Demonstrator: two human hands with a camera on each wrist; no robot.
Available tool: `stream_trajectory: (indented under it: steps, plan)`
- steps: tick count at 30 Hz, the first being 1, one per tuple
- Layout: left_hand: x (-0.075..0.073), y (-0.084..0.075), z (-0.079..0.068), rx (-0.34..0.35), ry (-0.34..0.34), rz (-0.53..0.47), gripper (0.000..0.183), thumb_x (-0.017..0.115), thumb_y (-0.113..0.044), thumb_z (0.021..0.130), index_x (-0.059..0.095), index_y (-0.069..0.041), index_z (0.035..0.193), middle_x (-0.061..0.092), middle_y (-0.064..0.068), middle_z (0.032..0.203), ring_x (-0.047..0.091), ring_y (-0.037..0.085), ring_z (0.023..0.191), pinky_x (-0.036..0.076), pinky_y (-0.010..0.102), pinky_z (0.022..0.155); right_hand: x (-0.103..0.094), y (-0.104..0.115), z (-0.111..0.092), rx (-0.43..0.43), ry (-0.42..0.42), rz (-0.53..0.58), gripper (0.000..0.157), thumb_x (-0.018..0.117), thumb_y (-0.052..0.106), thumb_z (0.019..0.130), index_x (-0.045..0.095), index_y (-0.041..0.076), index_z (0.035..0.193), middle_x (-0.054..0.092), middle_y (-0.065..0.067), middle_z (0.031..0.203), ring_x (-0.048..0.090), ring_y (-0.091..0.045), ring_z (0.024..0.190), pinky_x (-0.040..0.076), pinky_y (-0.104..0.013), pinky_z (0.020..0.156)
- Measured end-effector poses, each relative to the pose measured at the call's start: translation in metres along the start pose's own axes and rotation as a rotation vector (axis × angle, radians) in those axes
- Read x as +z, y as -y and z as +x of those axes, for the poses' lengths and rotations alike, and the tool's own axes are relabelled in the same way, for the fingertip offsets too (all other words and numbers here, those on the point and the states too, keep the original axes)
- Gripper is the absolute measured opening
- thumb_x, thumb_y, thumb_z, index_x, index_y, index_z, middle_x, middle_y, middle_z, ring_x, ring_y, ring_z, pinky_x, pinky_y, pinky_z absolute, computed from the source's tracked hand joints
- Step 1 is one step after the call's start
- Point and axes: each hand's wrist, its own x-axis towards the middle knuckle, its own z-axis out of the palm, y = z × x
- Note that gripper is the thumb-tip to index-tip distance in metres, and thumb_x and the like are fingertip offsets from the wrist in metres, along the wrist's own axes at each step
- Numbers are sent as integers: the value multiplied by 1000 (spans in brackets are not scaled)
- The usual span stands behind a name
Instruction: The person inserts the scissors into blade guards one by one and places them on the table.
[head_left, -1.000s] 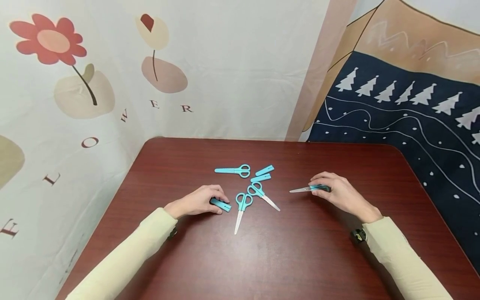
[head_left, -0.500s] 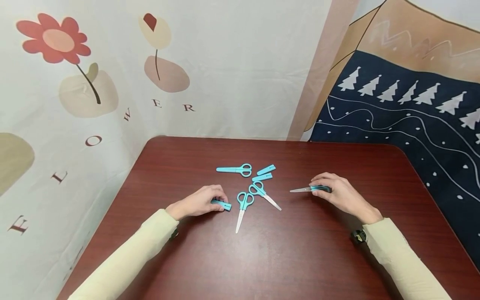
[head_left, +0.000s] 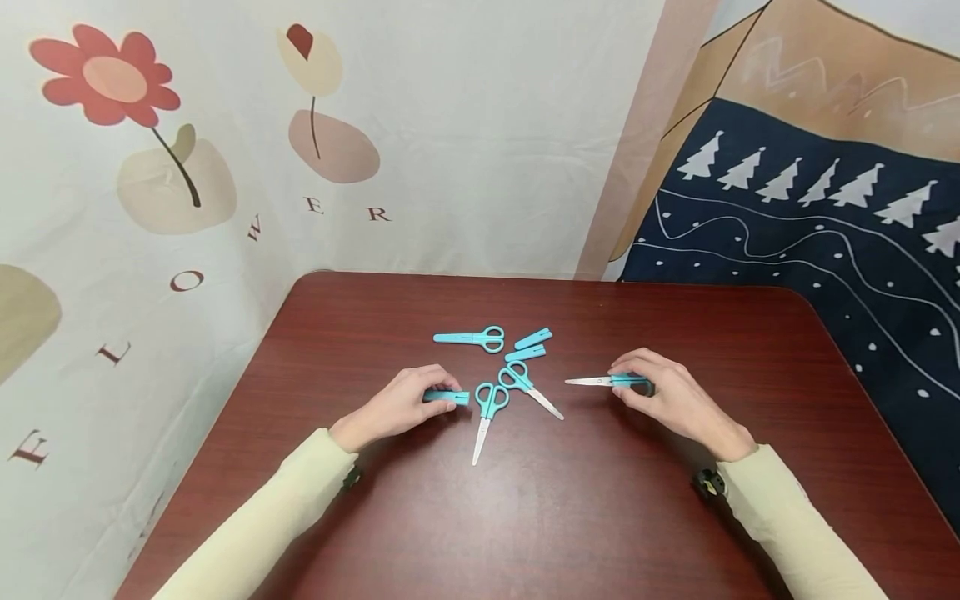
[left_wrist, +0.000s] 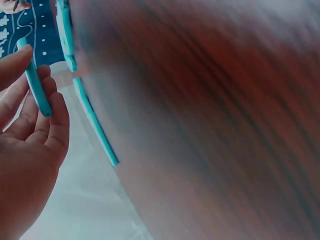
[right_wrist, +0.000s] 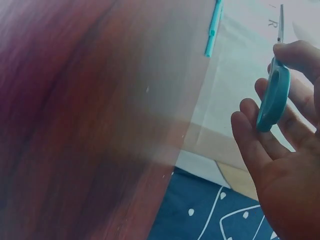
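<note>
1. Left hand (head_left: 405,404): fingers pinch blue cap (head_left: 456,398), slotted end facing right.
2. Right hand (head_left: 678,398): grips scissors (head_left: 621,381) by handle, bare blade leftward.
3. Change: cap levelled, scissors shifted left. Gap narrower; likely better lined up for capping.
4. Between: two bare-bladed pairs (head_left: 485,418). Beyond: loose caps (head_left: 533,338), sheathed pair (head_left: 465,338).

Dark red letters spelling FLOWER (head_left: 255,227), spaced across the pale backdrop (head_left: 480,142), R (right_wrist: 273,23) also in right wrist view
</note>
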Motion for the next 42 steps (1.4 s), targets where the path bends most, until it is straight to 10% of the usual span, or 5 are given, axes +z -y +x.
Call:
stream_trajectory:
  steps: [15,42]
  plan:
    - [11,-24,4,-25,-228,-42,20,83,-7,88,76,-14,106,69,-6,100,61,10,84,54,31,75,7,20,3,23,-8,11,27,83,12,89,74,18,113,66,8,113,60,-7,92,57,-30,77]
    - [33,-52,7,139,-340,-5,23,85,-1,84,77,-6,106,69,1,102,63,18,97,58,20,75,23,62,11,-109,-37,-34,24,84,14,86,73,16,107,68,8,102,61,-5,82,57,-28,71]
